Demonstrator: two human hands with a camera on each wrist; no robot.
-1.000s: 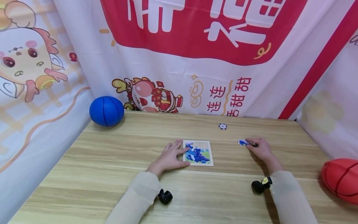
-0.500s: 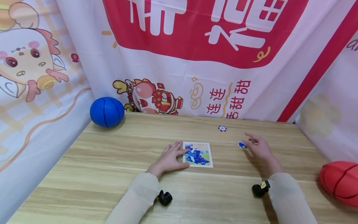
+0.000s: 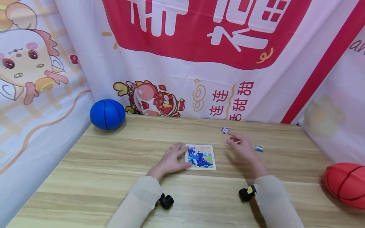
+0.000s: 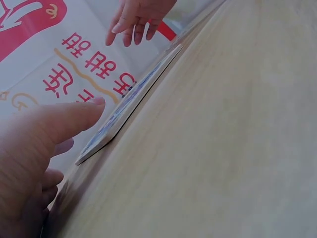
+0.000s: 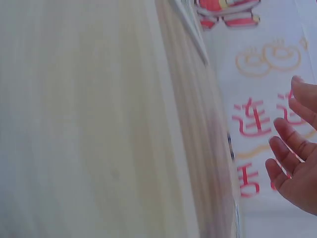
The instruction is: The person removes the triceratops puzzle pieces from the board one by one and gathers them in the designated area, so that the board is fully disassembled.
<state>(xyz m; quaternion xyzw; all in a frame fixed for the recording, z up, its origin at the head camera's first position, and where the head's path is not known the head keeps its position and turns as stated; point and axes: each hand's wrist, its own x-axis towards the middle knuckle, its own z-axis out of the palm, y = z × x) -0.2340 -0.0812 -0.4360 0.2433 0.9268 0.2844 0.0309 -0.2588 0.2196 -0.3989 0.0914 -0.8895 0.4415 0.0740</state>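
On the table [image 3: 85, 190], a red ball [image 3: 346, 185] is set right, a blue ball [image 3: 107, 114] left. The spread left hand [image 3: 170, 160] is laid over the left edge of the central puzzle [image 3: 201, 157]; the right hand [image 3: 243, 146] (empty, fingers parted) is held between chip [image 3: 225, 130] and loose piece [image 3: 259, 149].

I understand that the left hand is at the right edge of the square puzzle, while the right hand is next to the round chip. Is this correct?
Not quite: in the head view, the left hand is at the left edge of the square puzzle, not the right one. The right hand is indeed next to the round chip.
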